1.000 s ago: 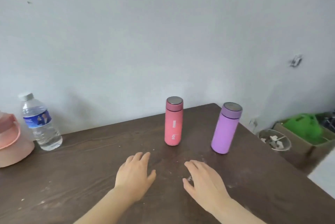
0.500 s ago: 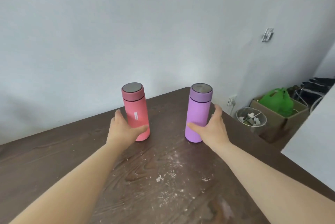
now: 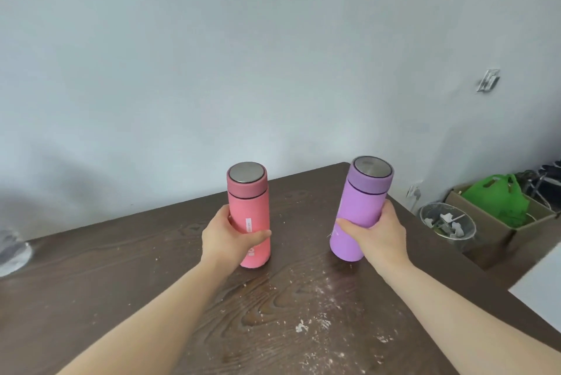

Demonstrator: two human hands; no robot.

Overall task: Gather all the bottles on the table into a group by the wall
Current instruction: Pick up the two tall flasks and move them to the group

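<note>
Both flasks now gripped, left hand [image 3: 228,236] wrapped round pink bottle [image 3: 249,210], right hand [image 3: 375,232] clasping tilted purple bottle [image 3: 361,207], above dusty surface [image 3: 127,268]

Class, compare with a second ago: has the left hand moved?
Yes. The left hand went forward toward the wall, off the table, and now grips the pink bottle.

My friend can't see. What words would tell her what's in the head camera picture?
Two bare hands each grip a flask on a dark wooden table by a pale wall: the left hand holds a pink bottle, the right hand a slightly tilted purple bottle. White crumbs dot the wood.
</note>
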